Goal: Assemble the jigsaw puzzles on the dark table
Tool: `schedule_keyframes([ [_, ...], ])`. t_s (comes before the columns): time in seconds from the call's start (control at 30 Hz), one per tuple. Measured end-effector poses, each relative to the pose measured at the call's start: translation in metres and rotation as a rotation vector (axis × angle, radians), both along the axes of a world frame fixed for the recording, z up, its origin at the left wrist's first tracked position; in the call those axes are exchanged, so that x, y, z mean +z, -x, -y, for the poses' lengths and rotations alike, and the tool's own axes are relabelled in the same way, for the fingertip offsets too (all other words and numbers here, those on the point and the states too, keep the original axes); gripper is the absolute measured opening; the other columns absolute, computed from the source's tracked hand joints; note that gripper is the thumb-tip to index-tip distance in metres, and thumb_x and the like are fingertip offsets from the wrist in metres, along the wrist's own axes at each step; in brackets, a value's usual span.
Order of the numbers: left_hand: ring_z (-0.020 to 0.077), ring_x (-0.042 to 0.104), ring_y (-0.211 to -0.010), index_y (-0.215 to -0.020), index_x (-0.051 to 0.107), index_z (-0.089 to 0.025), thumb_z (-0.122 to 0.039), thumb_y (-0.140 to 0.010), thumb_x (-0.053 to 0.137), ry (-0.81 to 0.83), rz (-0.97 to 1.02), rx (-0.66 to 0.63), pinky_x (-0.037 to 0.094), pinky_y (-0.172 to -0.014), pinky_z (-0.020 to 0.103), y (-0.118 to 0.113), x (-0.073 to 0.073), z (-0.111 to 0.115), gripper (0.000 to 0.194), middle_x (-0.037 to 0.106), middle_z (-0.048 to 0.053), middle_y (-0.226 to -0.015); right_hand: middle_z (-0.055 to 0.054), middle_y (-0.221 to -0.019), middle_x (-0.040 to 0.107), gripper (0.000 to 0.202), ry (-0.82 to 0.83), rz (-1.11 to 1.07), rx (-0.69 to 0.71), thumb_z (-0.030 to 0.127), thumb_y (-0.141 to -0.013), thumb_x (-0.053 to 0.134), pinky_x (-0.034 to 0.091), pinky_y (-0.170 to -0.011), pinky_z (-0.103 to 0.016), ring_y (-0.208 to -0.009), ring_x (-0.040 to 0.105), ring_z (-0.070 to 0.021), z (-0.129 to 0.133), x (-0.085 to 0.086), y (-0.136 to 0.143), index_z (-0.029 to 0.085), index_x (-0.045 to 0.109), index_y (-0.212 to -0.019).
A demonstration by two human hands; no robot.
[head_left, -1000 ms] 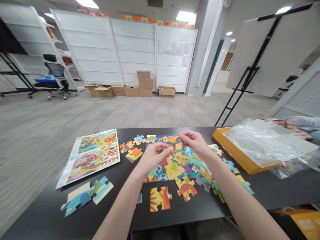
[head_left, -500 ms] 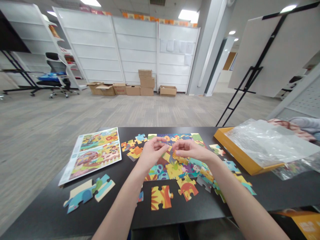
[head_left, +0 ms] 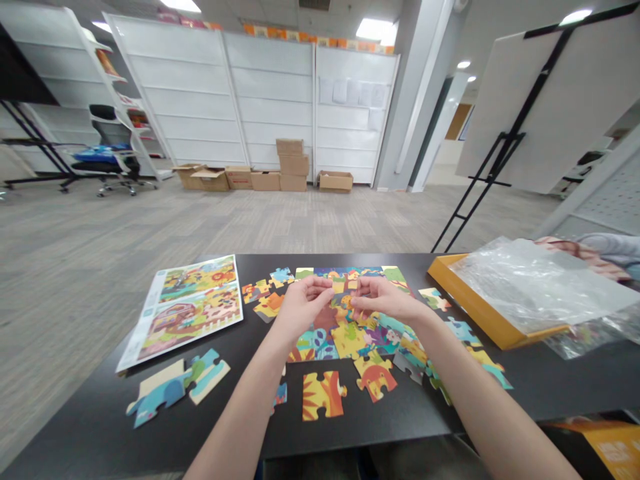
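Observation:
Between the fingertips of my two hands is a small yellow-green and brown puzzle piece [head_left: 339, 285], raised over the puzzle board. My left hand [head_left: 305, 301] pinches its left side, thumb below the fingers. On the other side my right hand [head_left: 384, 300] grips the right edge in the same way. Beneath them lies the colourful jigsaw board [head_left: 350, 341], partly hidden by both hands. Closer to me, a yellow-orange puzzle piece [head_left: 323, 396] and a piece with an orange animal face [head_left: 375, 377] rest on the black table.
A picture sheet [head_left: 193, 300] lies left, above blue joined pieces [head_left: 165, 393]. More loose pieces [head_left: 270, 304] sit beside the board. At right, a yellow box lid [head_left: 470, 303] holds clear plastic wrap [head_left: 525, 287]. All this stands on the black table [head_left: 225, 433].
The piece between my hands has turned so that its face shows more. My right fingers have straightened slightly around its edge. Loose pieces stay where they were.

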State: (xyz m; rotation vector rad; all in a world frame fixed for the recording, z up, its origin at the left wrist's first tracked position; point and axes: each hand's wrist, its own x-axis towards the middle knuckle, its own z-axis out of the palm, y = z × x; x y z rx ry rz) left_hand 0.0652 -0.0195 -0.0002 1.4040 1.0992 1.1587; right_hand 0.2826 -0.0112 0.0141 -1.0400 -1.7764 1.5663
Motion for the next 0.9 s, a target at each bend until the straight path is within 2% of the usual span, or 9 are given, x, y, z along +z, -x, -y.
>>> schedule_keyframes([
  [0.17,0.0158,0.071,-0.072,-0.097,0.064,-0.016,-0.030,-0.074,0.074,-0.012,-0.079,-0.042,0.058,-0.071,0.029,0.003,-0.005,-0.001,0.028,0.072,0.004,-0.082,0.000,-0.068,0.071,0.034,-0.023,0.056,-0.002,0.047,-0.081,0.077,0.044,-0.054,-0.021,-0.060,0.064,-0.0112,-0.002,-0.003,-0.002,0.018,0.059,-0.083],
  [0.3,0.0136,0.071,-0.065,-0.112,0.060,-0.019,-0.021,-0.068,0.077,0.040,-0.156,-0.110,0.057,-0.063,0.029,0.008,-0.009,0.001,0.048,0.069,0.008,-0.107,0.000,-0.066,0.071,0.038,0.087,0.085,-0.009,0.048,-0.077,0.080,0.046,-0.055,-0.022,-0.058,0.064,-0.0119,-0.004,-0.009,0.001,0.018,0.057,-0.084],
  [0.4,0.0153,0.071,-0.065,-0.114,0.059,-0.019,-0.021,-0.066,0.077,0.088,-0.215,-0.141,0.057,-0.061,0.028,0.024,-0.004,0.001,0.051,0.070,0.004,-0.096,-0.001,-0.070,0.073,0.043,0.124,0.125,-0.005,0.047,-0.076,0.080,0.049,-0.056,-0.023,-0.059,0.066,-0.0134,-0.003,-0.010,0.002,0.018,0.061,-0.100],
  [0.5,0.0192,0.072,-0.070,-0.107,0.062,-0.018,-0.025,-0.066,0.078,0.104,-0.303,-0.028,0.058,-0.068,0.031,0.055,0.005,-0.002,0.045,0.070,0.001,-0.080,-0.002,-0.075,0.074,0.047,0.093,0.125,-0.033,0.047,-0.078,0.078,0.049,-0.055,-0.023,-0.062,0.067,-0.0137,-0.003,-0.006,0.000,0.019,0.061,-0.112],
  [0.6,0.0241,0.075,-0.076,-0.108,0.062,-0.016,-0.027,-0.064,0.079,0.148,-0.388,0.082,0.058,-0.068,0.032,0.085,0.011,-0.004,0.048,0.073,0.004,-0.078,-0.003,-0.082,0.075,0.046,0.052,0.121,-0.084,0.047,-0.081,0.076,0.050,-0.055,-0.022,-0.063,0.068,-0.0129,-0.002,-0.002,-0.003,0.019,0.061,-0.115],
  [0.67,0.0250,0.075,-0.076,-0.113,0.060,-0.015,-0.026,-0.065,0.078,0.163,-0.422,0.116,0.058,-0.067,0.033,0.094,0.010,-0.004,0.052,0.075,0.005,-0.082,-0.004,-0.084,0.075,0.047,0.040,0.136,-0.086,0.048,-0.081,0.075,0.050,-0.055,-0.023,-0.062,0.068,-0.0132,-0.002,0.000,-0.004,0.020,0.060,-0.115],
  [0.8,0.0228,0.075,-0.074,-0.113,0.062,-0.016,-0.024,-0.069,0.075,0.114,-0.498,0.139,0.059,-0.069,0.033,0.087,0.001,-0.005,0.047,0.077,0.006,-0.089,-0.004,-0.081,0.074,0.050,0.045,0.156,-0.035,0.050,-0.080,0.075,0.054,-0.058,-0.026,-0.067,0.069,-0.0165,-0.001,-0.003,-0.001,0.019,0.058,-0.116],
  [0.9,0.0217,0.075,-0.076,-0.102,0.066,-0.016,-0.021,-0.072,0.074,0.046,-0.513,0.157,0.060,-0.073,0.033,0.072,-0.007,-0.011,0.031,0.077,0.007,-0.090,-0.004,-0.081,0.073,0.051,0.045,0.161,-0.023,0.051,-0.080,0.075,0.054,-0.059,-0.026,-0.070,0.070,-0.0173,-0.002,-0.005,0.000,0.019,0.057,-0.116],
])
